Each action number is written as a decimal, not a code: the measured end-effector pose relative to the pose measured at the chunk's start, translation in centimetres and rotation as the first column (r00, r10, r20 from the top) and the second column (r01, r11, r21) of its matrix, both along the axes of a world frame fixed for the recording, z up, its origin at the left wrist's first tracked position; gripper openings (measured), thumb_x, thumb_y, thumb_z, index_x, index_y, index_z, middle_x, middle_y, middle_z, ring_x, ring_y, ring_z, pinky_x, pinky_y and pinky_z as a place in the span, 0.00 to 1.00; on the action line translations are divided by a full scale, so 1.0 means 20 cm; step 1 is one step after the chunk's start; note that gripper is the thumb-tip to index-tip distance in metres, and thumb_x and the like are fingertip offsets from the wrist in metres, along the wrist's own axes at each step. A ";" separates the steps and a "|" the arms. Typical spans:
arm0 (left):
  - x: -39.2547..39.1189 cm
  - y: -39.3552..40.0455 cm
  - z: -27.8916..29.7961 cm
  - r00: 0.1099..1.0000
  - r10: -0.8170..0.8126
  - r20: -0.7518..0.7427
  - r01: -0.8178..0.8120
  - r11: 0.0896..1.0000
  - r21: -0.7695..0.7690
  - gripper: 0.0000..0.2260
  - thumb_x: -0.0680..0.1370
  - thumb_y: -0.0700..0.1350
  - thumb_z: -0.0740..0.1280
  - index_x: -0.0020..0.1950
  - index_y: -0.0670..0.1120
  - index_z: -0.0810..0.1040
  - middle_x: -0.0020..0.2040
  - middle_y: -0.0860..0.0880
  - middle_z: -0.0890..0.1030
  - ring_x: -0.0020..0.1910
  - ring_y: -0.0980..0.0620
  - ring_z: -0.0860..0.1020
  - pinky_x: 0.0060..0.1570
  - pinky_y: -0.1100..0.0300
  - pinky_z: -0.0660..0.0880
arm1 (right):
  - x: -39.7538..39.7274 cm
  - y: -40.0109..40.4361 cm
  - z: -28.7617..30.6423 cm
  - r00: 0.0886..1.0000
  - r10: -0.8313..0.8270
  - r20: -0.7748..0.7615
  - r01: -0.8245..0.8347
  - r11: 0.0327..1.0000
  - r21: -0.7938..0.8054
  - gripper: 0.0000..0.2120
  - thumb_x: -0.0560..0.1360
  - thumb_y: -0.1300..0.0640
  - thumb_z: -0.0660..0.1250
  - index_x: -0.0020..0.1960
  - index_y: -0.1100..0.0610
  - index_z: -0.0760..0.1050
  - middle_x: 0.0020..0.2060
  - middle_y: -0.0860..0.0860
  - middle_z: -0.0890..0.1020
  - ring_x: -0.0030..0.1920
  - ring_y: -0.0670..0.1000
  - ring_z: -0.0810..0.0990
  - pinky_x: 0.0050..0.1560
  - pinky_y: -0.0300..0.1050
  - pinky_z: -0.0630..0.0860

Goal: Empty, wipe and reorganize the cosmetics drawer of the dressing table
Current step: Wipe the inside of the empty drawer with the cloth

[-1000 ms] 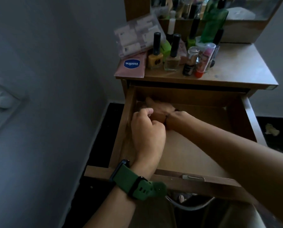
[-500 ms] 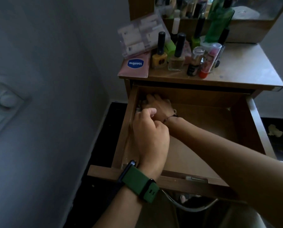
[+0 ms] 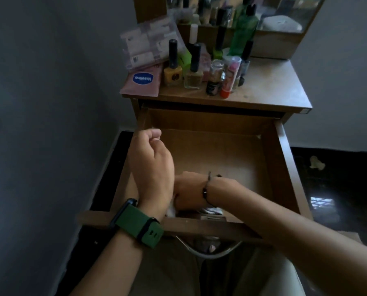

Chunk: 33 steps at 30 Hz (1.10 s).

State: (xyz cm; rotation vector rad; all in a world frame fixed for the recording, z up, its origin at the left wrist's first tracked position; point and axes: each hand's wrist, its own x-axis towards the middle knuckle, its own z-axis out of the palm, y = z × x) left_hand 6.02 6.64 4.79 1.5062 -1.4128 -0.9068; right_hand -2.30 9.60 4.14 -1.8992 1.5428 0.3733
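Right hand (image 3: 189, 190): a pale cloth (image 3: 171, 210) is pressed at the drawer's 7 o'clock corner; curl of fingers hidden.
Left hand (image 3: 151, 165): held clenched above, nothing seen in it.
Drawer (image 3: 282, 167): pulled open.
Cosmetics (image 3: 194, 67): grouped on the tabletop at 12 o'clock.

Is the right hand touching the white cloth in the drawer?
Touching. The head view shows the right hand pressed on the white cloth at the drawer front; the cloth shows under it.

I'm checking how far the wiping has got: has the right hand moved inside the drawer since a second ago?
Yes. The right hand has come from the drawer's far left corner back to its near front edge, with a pale cloth under it.
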 end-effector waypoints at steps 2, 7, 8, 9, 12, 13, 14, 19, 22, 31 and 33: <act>0.00 0.00 -0.01 1.000 -0.026 0.006 0.025 0.999 0.022 0.13 0.78 0.37 0.55 0.56 0.45 0.76 0.55 0.52 0.76 0.52 0.57 0.72 0.45 0.71 0.67 | -0.05 0.04 0.01 1.000 0.016 -0.022 -0.016 1.000 0.000 0.13 0.77 0.59 0.59 0.59 0.60 0.75 0.54 0.57 0.80 0.52 0.55 0.78 0.49 0.46 0.74; 0.00 0.00 -0.02 0.997 -0.069 0.044 0.066 0.995 0.077 0.13 0.78 0.38 0.55 0.57 0.45 0.75 0.56 0.50 0.77 0.48 0.56 0.73 0.37 0.70 0.66 | -0.33 0.23 0.11 0.952 0.055 -0.300 -0.005 0.986 0.165 0.14 0.77 0.60 0.59 0.61 0.59 0.74 0.57 0.56 0.80 0.57 0.55 0.78 0.53 0.44 0.73; 0.00 0.01 -0.02 0.996 -0.074 0.056 0.068 0.993 0.092 0.12 0.79 0.38 0.55 0.58 0.45 0.75 0.54 0.51 0.76 0.44 0.58 0.73 0.34 0.70 0.65 | -0.36 0.25 0.12 0.949 0.038 -0.312 0.019 0.984 0.177 0.14 0.77 0.60 0.60 0.62 0.58 0.73 0.57 0.56 0.79 0.57 0.54 0.78 0.50 0.42 0.72; 0.00 0.01 -0.02 0.995 -0.079 0.068 0.071 0.992 0.105 0.12 0.79 0.38 0.55 0.58 0.45 0.75 0.52 0.52 0.75 0.40 0.60 0.72 0.32 0.70 0.64 | -0.37 0.27 0.11 0.946 0.030 -0.324 0.026 0.985 0.170 0.15 0.77 0.59 0.60 0.63 0.58 0.73 0.58 0.55 0.79 0.57 0.54 0.78 0.48 0.41 0.71; -0.01 0.02 -0.03 0.992 -0.099 0.083 0.089 0.989 0.123 0.12 0.79 0.38 0.56 0.59 0.44 0.75 0.49 0.53 0.73 0.37 0.64 0.69 0.30 0.71 0.65 | -0.36 0.28 0.07 0.934 0.030 -0.356 0.021 0.990 0.140 0.15 0.77 0.54 0.60 0.62 0.56 0.72 0.57 0.55 0.79 0.57 0.54 0.78 0.47 0.43 0.71; -0.01 0.02 -0.02 0.991 -0.102 0.082 0.091 0.988 0.126 0.12 0.79 0.38 0.56 0.59 0.44 0.75 0.49 0.53 0.73 0.36 0.64 0.69 0.29 0.71 0.66 | -0.34 0.28 0.06 0.934 0.022 -0.357 0.024 0.992 0.124 0.15 0.77 0.53 0.61 0.61 0.56 0.73 0.57 0.55 0.79 0.56 0.54 0.78 0.47 0.44 0.71; 0.00 0.02 -0.02 0.991 -0.105 0.084 0.093 0.987 0.127 0.12 0.79 0.38 0.56 0.59 0.44 0.75 0.49 0.53 0.74 0.37 0.62 0.70 0.28 0.70 0.67 | -0.33 0.28 0.06 0.937 0.015 -0.350 0.024 0.994 0.107 0.14 0.76 0.53 0.62 0.60 0.56 0.73 0.56 0.55 0.80 0.56 0.55 0.78 0.46 0.43 0.70; 0.01 0.01 -0.02 0.988 -0.113 0.107 0.099 0.986 0.132 0.12 0.79 0.39 0.55 0.59 0.44 0.75 0.52 0.52 0.74 0.35 0.62 0.70 0.25 0.73 0.69 | -0.19 0.21 0.05 0.976 -0.101 -0.191 0.088 0.993 -0.078 0.12 0.75 0.54 0.64 0.56 0.57 0.77 0.52 0.56 0.81 0.52 0.57 0.79 0.43 0.44 0.70; 0.00 0.02 0.00 0.989 -0.091 0.114 0.079 0.991 0.104 0.12 0.79 0.39 0.55 0.59 0.43 0.75 0.57 0.47 0.77 0.40 0.59 0.73 0.33 0.72 0.69 | 0.01 0.10 0.00 0.993 -0.118 -0.010 0.114 0.978 -0.174 0.11 0.76 0.53 0.63 0.54 0.58 0.77 0.47 0.56 0.81 0.44 0.55 0.78 0.42 0.44 0.71; 0.00 0.02 -0.02 0.984 -0.113 0.135 0.092 0.984 0.152 0.14 0.79 0.40 0.55 0.62 0.45 0.73 0.60 0.48 0.75 0.45 0.56 0.72 0.35 0.68 0.66 | 0.01 -0.10 -0.14 0.993 -0.001 -0.119 -0.031 0.965 -0.262 0.27 0.76 0.47 0.62 0.72 0.51 0.60 0.74 0.52 0.60 0.74 0.56 0.57 0.70 0.56 0.60; -0.01 0.00 -0.04 0.979 -0.157 0.133 0.129 0.972 0.198 0.14 0.80 0.40 0.54 0.63 0.45 0.72 0.60 0.48 0.75 0.46 0.55 0.71 0.34 0.65 0.65 | -0.04 -0.11 -0.16 0.986 0.011 -0.167 -0.043 0.981 -0.189 0.29 0.77 0.43 0.57 0.75 0.47 0.53 0.77 0.50 0.50 0.76 0.55 0.47 0.74 0.58 0.50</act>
